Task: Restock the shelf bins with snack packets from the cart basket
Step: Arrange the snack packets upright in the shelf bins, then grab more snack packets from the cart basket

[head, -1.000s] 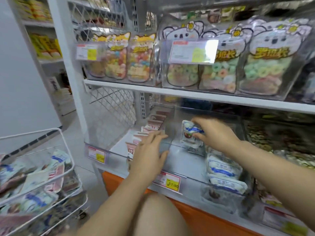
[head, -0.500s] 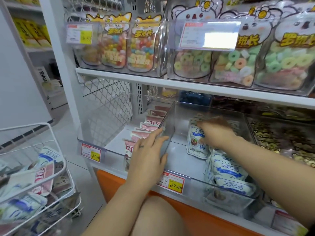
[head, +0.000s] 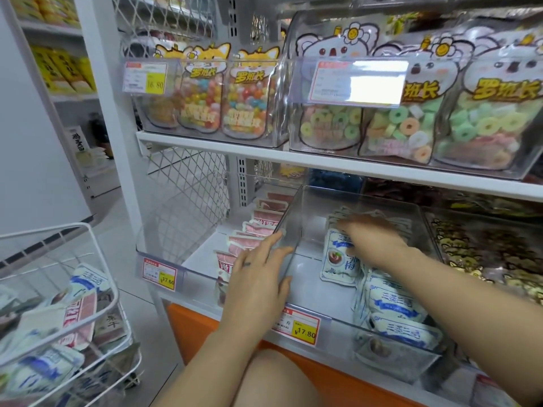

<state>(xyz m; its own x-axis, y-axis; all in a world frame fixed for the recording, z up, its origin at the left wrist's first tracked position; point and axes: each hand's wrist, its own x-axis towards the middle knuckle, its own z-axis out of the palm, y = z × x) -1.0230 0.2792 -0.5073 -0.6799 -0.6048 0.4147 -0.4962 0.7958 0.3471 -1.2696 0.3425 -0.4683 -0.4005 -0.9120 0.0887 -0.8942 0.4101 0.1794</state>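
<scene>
While the left hand [head: 258, 274] is lying flat against the clear bin [head: 296, 212], the right hand [head: 373, 239] is tidying blue packets [head: 393, 306] inside; its grip is too blurry to tell. Next comes reaching into the cart basket [head: 115, 292].

This is looking like a snack aisle in a retail shop. White metal shelves [head: 323, 163] are carrying clear plastic bins [head: 293, 215] of sealed blue-and-white snack packets [head: 393, 304]. Red-and-yellow printed price tags [head: 304, 326], reading 17.80 and 17.60, are hanging on the bin fronts. Cartoon-printed bags of coloured sweets [head: 249, 95] are standing in rows on the shelf above. A white wire cart basket [head: 58, 228] of more packets is sitting at the left, and another stocked shelving unit [head: 73, 97] is showing behind it.
</scene>
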